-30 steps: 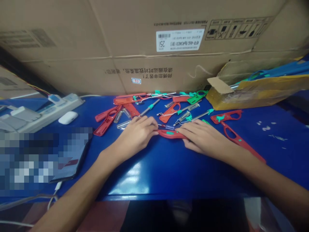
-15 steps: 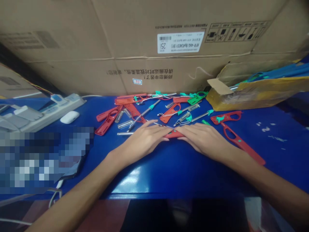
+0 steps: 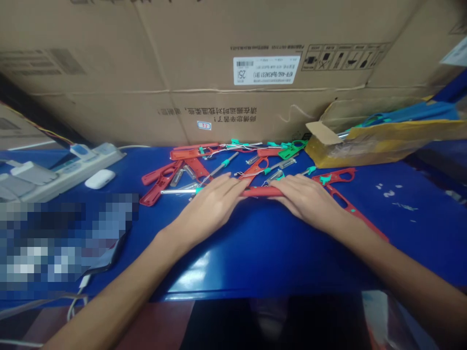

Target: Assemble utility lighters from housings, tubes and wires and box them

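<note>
Both of my hands hold one long-nosed red lighter point(image 3: 263, 192) just above the blue table. My left hand point(image 3: 213, 201) is wrapped around its left part. Beyond that hand, a metal tube point(image 3: 178, 192) with a green collar sticks out to the left. My right hand point(image 3: 306, 197) grips the other end of the red handle, its fingertips partly hidden. Behind them lie red casing halves point(image 3: 157, 189), an orange-red casing point(image 3: 256, 169), clear fuel tanks point(image 3: 177, 178), a green casing point(image 3: 294, 149) and thin tubes with green pieces point(image 3: 225, 163). Another red casing point(image 3: 368, 223) lies beside my right forearm.
A large carton point(image 3: 204, 58) stands upright along the back. At the right rear, an open yellow-taped box point(image 3: 365, 151) holds blue pieces. A power strip point(image 3: 76, 167), a white earbud case point(image 3: 99, 179) and a pixelated object with a cable are at the left.
Both hands have raised the red lighter slightly, and more of its handle shows between them. Its metal tube now points out past my left hand. The view has shifted a little.
</note>
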`<move>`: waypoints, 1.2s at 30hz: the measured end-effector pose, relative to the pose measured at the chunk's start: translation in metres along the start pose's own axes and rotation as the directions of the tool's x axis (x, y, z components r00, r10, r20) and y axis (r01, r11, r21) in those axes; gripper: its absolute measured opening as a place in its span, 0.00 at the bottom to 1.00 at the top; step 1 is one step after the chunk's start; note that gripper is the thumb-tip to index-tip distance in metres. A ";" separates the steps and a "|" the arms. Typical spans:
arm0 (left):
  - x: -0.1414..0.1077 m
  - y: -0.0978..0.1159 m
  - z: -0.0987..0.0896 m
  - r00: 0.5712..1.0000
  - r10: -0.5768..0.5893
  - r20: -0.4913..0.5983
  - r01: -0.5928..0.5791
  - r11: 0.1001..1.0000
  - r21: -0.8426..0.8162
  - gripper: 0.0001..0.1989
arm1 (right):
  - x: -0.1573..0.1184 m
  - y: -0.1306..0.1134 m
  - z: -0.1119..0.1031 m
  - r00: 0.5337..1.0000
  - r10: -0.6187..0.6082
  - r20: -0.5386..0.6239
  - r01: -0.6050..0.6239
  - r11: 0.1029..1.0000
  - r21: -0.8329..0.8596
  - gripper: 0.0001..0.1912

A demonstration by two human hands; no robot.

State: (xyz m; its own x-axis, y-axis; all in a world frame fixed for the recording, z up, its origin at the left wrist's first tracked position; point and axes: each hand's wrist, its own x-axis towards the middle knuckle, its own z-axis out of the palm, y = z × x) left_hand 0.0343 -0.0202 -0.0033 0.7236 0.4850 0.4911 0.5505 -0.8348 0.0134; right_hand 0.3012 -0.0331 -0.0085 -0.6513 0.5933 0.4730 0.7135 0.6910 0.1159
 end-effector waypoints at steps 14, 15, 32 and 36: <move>0.001 0.015 -0.004 0.992 0.124 -0.038 -0.119 0.986 0.118 0.16 | 0.004 -0.016 -0.004 0.996 -0.082 -0.040 0.078 0.994 -0.079 0.15; 0.002 0.017 -0.003 0.989 0.139 -0.052 -0.131 0.981 0.145 0.15 | 0.005 -0.018 -0.003 0.997 -0.075 -0.035 0.072 0.994 -0.084 0.16; 0.000 -0.005 0.007 0.825 -0.487 -0.286 0.221 0.744 -0.630 0.06 | 0.000 0.008 -0.010 0.948 0.223 0.227 -0.282 0.920 0.274 0.19; 0.004 -0.011 0.007 0.774 -0.621 -0.127 0.226 0.457 -0.860 0.13 | 0.000 0.010 -0.014 0.937 0.178 0.301 -0.300 0.852 0.430 0.21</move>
State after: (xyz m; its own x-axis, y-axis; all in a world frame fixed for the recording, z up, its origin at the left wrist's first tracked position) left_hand 0.0343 -0.0066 -0.0076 0.1650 0.8603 0.4823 0.0568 -0.4965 0.8662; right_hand 0.3118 -0.0317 0.0053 -0.5610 0.8030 0.2010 0.6920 0.5882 -0.4185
